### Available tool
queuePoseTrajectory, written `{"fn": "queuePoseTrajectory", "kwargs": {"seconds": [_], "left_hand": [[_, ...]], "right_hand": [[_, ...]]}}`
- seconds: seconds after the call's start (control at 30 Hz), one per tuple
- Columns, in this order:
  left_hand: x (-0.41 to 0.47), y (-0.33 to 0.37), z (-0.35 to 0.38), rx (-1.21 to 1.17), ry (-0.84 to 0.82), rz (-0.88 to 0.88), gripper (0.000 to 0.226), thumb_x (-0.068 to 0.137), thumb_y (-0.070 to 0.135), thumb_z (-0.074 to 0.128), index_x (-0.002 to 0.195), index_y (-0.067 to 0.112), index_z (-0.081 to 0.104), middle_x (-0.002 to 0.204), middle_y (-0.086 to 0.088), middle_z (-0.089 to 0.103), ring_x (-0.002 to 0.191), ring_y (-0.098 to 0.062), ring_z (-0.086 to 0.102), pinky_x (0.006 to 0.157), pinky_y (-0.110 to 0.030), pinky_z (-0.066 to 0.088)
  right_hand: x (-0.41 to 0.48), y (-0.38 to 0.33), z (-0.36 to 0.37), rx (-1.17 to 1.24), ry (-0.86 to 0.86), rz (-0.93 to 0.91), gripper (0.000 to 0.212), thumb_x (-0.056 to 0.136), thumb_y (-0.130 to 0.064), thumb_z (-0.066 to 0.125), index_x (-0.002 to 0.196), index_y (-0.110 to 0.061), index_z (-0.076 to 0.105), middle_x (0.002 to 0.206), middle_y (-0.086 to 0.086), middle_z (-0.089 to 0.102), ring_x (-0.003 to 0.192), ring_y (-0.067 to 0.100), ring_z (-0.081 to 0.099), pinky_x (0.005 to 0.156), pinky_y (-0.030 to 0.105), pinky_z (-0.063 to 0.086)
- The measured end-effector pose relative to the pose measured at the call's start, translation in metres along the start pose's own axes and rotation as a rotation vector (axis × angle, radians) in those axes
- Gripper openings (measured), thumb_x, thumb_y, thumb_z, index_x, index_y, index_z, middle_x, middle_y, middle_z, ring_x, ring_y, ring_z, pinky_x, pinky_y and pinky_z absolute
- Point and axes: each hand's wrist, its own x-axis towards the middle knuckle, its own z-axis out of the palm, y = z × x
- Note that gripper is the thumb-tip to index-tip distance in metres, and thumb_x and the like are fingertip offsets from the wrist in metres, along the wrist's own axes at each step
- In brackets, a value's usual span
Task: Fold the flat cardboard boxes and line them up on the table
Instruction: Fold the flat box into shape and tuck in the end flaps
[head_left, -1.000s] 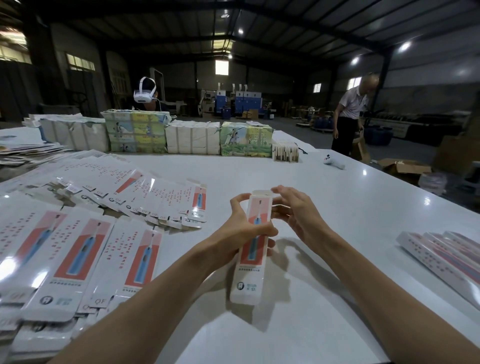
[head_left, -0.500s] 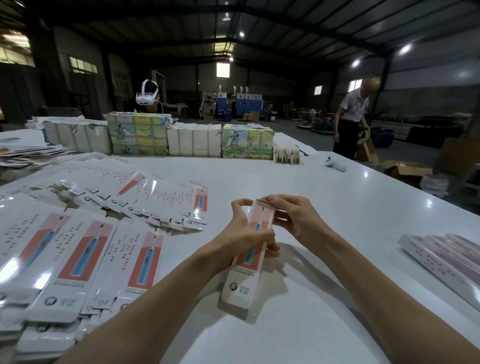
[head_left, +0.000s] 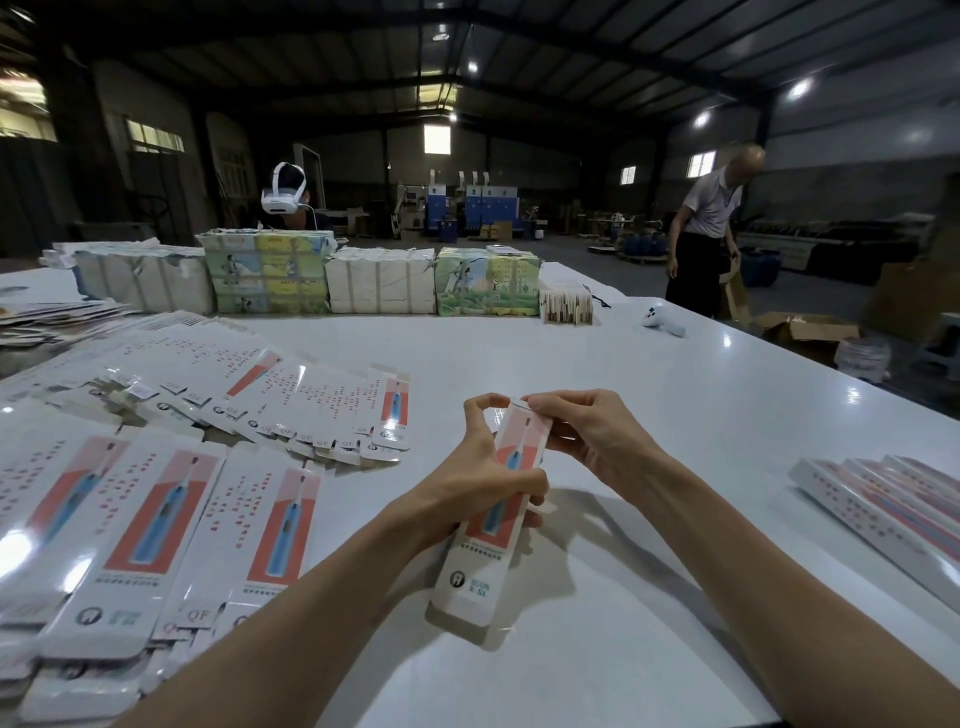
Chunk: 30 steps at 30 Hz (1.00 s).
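Held item: long narrow white cardboard box (head_left: 470, 579) printed with a red panel and a blue toothbrush, opened into a tube. It is in both hands over the near middle of the table, its top end tilted away from the person.
Left hand (head_left: 483, 480): wrapped round the middle of the box, one digit lying across the printed face and another arched up toward the top end.
Right hand (head_left: 597, 441): fingertips (head_left: 540, 402) pinching the small flap at the box's far end.
Support: glossy white table (head_left: 597, 364), with the box's shadow lying just beneath and right of it.
Flat stock: overlapping flat white cardboard blanks (head_left: 156, 519) with the same print, spread over the table's left side.
Finished row: folded boxes (head_left: 883, 512) lying side by side at the right edge, well apart from the hands.
Far end: paper-wrapped bundles (head_left: 379, 280) standing in a line, with a small white handheld device (head_left: 662, 319) to their right.
Background: seated person in a white headset (head_left: 285, 195) behind the bundles; standing person in a white shirt (head_left: 711, 228) beyond the table's right corner.
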Motion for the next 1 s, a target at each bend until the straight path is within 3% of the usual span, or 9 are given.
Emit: {"fn": "queuePoseTrajectory", "kwargs": {"seconds": [0.23, 0.5, 0.8, 1.0], "left_hand": [[0.002, -0.002, -0.001, 0.008, -0.006, 0.037, 0.092, 0.079, 0.017, 0.083, 0.131, 0.055, 0.017, 0.115, -0.016, 0.059, 0.075, -0.029, 0.079, 0.064, -0.029, 0.062], [0.006, -0.006, 0.000, 0.001, -0.031, 0.033, 0.101, 0.080, 0.020, 0.084, 0.141, 0.058, 0.014, 0.116, -0.017, 0.061, 0.073, -0.027, 0.079, 0.062, -0.028, 0.062], [0.006, -0.002, 0.003, -0.104, -0.034, 0.025, 0.091, 0.084, 0.010, 0.081, 0.141, 0.051, 0.024, 0.116, -0.017, 0.063, 0.072, -0.026, 0.078, 0.064, -0.030, 0.062], [0.008, -0.004, -0.002, -0.206, 0.064, 0.032, 0.086, 0.084, 0.007, 0.081, 0.133, 0.054, 0.028, 0.117, -0.018, 0.060, 0.076, -0.026, 0.078, 0.067, -0.033, 0.064]], "right_hand": [[-0.003, -0.003, 0.002, 0.026, 0.036, 0.009, 0.017, 0.097, -0.014, 0.073, 0.088, -0.006, 0.085, 0.093, 0.018, 0.079, 0.084, 0.026, 0.079, 0.069, 0.034, 0.064], [0.000, -0.005, -0.004, -0.036, -0.005, 0.066, 0.016, 0.097, -0.012, 0.073, 0.088, -0.009, 0.086, 0.098, 0.015, 0.080, 0.091, 0.028, 0.079, 0.069, 0.033, 0.064], [0.003, -0.007, -0.014, -0.066, -0.080, 0.076, 0.018, 0.097, -0.013, 0.072, 0.099, 0.002, 0.082, 0.108, 0.019, 0.078, 0.104, 0.032, 0.077, 0.078, 0.035, 0.065], [-0.003, -0.005, -0.002, -0.058, -0.193, -0.029, 0.029, 0.094, -0.018, 0.077, 0.120, -0.006, 0.077, 0.117, 0.014, 0.077, 0.110, 0.030, 0.075, 0.088, 0.033, 0.063]]}}
